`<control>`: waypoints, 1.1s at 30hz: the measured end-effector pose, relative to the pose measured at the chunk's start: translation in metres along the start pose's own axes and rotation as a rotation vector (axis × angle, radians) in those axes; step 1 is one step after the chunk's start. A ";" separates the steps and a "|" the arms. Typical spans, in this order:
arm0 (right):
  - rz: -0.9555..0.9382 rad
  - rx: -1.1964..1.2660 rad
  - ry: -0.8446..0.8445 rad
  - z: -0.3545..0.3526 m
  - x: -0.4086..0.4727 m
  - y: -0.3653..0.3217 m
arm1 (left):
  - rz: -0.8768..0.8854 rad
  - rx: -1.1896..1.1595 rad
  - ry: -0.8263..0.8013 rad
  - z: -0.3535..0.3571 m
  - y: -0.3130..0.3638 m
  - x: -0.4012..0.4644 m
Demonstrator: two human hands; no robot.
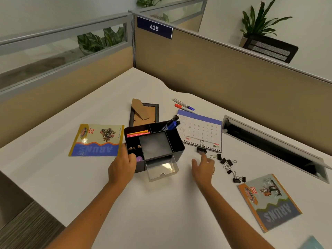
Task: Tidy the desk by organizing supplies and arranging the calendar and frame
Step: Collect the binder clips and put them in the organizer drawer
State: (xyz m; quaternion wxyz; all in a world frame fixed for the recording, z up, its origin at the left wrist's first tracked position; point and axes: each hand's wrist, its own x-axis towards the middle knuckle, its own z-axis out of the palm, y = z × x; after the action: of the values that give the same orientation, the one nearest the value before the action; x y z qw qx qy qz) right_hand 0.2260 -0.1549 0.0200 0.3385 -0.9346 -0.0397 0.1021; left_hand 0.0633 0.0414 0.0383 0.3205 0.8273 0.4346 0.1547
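A black desk organizer point(175, 142) stands mid-desk with its clear drawer point(161, 170) pulled out. It holds pink sticky strips, blue markers point(171, 124) and small pins. My left hand point(124, 163) grips its left wall. My right hand point(203, 167) hovers open, its forefinger touching a black binder clip point(201, 150) at the calendar's edge. The calendar point(201, 131) lies flat to the organizer's right. Several more binder clips point(228, 168) lie scattered right of my right hand. A picture frame point(143, 112) lies face down behind the organizer. Two markers point(184, 106) lie beyond the calendar.
One notebook point(97, 140) lies left of the organizer and another point(267, 201) at the near right. An open cable tray point(273, 146) runs along the right partition. Cubicle walls enclose the desk's far sides; the near desk edge drops off at the left.
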 end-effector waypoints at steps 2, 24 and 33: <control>-0.052 -0.183 0.019 -0.001 0.022 0.004 | 0.001 0.008 -0.016 0.001 0.000 0.000; -0.576 0.439 0.137 -0.010 -0.050 -0.047 | 0.398 0.515 -0.107 0.007 -0.009 0.024; -0.638 -0.019 0.030 0.004 -0.071 -0.045 | 0.175 -0.083 0.273 -0.017 0.015 0.056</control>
State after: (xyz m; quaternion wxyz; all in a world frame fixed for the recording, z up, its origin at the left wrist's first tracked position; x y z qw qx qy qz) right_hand 0.1557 -0.1277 0.0572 0.3450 -0.8797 -0.3265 -0.0235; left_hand 0.0951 0.0875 0.0600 0.2778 0.8192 0.3938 0.3108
